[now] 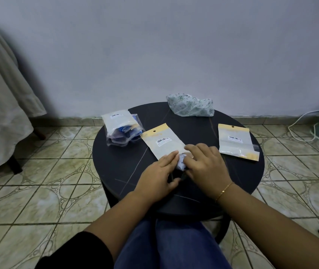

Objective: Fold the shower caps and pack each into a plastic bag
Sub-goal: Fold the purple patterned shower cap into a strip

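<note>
head view: the folded shower cap (181, 162) is a small pale blue-and-white wad between the two hands, at the open near end of the middle plastic bag (163, 141), near the middle of the round dark table (116, 166). it looks thin, very light and soft, likely to spring open if let go, so my judgement is that it wants steady pinching across the folded bundle, close to the end going in first, while the other hand holds the bag's mouth open. the bag film looks slick and limp; gripping its lip rather than its flat face should stop it sliding on the smooth top.

the left hand (159, 176) lies with fairly straight fingers, tips touching the bag's edge and the cap. the right hand (206, 165) is curled over the cap's other side, knuckles up; it seems to pinch the cap, though its fingertips are hidden.

a second bag (237, 141), flat with a cream header strip and a barcode label, lies to the right, well apart. a filled bag (122, 129) showing blue folds lies at the left. an unfolded floral shower cap (190, 105), crumpled, pale with small sprigs, sits at the far edge.
</note>
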### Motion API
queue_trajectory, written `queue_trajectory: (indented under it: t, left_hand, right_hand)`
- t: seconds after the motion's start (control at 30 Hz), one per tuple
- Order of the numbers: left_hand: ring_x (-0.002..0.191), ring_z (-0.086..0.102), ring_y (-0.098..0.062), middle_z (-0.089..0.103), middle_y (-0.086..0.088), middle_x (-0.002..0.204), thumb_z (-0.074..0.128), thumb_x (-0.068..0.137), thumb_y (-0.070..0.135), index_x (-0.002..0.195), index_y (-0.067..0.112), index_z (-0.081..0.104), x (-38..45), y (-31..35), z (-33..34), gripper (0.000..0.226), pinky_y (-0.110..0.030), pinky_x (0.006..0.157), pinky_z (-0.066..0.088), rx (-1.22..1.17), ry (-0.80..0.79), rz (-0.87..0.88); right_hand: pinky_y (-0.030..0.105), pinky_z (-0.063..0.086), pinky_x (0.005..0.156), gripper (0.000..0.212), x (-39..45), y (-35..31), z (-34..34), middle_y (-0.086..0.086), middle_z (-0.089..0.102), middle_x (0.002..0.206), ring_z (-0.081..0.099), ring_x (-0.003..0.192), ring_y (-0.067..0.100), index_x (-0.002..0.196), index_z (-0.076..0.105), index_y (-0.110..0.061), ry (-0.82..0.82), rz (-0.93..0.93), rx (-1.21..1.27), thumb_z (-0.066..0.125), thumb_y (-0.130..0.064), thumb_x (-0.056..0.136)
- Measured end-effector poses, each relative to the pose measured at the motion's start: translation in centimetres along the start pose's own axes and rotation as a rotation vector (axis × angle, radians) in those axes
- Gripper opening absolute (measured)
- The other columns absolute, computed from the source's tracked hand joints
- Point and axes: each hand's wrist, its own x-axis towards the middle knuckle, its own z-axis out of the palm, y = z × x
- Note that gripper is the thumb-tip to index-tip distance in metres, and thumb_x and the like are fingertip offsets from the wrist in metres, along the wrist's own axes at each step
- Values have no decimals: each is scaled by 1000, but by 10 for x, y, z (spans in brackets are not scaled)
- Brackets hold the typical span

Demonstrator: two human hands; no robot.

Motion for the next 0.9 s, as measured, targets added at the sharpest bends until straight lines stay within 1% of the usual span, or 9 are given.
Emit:
queue_trajectory:
  t: [0.2,0.37,0.43,0.5,0.53,0.6,0.67,0.8,0.9]
  left_hand:
    - [139,31,-12,25,12,154,64,84,31,146,22,32,-1,-2,3,70,-21,103,28,-9,26,29]
    - [136,38,-16,31,8,152,66,80,29,144,19,38,-1,-5,5,70,-23,101,33,-26,50,56]
    - [135,39,-16,32,8,151,66,80,29,143,19,39,0,-5,5,70,-24,100,34,-30,59,59]
    - [135,40,-17,35,7,150,66,79,29,142,17,41,0,-6,7,69,-24,101,33,-26,71,64]
    - [135,41,-18,37,6,149,65,78,30,141,16,42,0,-7,8,69,-25,102,34,-26,71,65]
    - [136,38,-18,36,7,149,62,79,30,142,17,42,0,-6,8,67,-28,104,36,-32,56,60]
    - [141,29,-14,31,11,152,61,85,27,144,20,37,0,-6,7,64,-26,110,29,-52,20,28]
    - [139,17,-4,33,16,149,48,93,12,141,25,42,0,-4,1,51,-19,113,17,-204,-12,-83]
    - [130,41,-8,51,13,136,45,94,11,127,28,49,4,-4,-4,38,-27,106,35,-389,4,-248]
  right_hand:
    - [37,32,72,14,6,-1,23,8,68,110,52,99,27,68,62,-15,57,-26,-88,61,-17,82]
    - [40,30,77,28,8,0,33,7,64,122,47,107,28,71,71,-15,-72,-80,-178,46,-21,82]
    - [42,29,80,18,11,0,31,7,63,124,44,111,28,70,73,-15,-209,-60,-167,62,-29,72]
    - [44,26,85,20,17,-1,28,8,58,131,43,118,30,73,74,-17,-347,23,-150,77,-34,62]
    - [45,23,90,24,19,-3,26,8,49,141,39,126,30,83,75,-20,-405,58,-164,75,-37,67]
    - [51,11,103,34,21,-3,28,6,11,158,13,142,29,116,64,-25,-483,37,-163,55,-40,88]
    - [53,6,108,42,25,1,23,3,-8,159,-2,144,27,134,47,-30,-611,92,-96,42,-43,95]
    - [52,15,107,41,25,5,18,0,6,159,12,141,23,131,47,-32,-699,260,120,27,-38,95]
    - [49,18,107,41,21,7,15,0,10,158,18,139,21,129,49,-34,-737,306,288,24,-39,97]
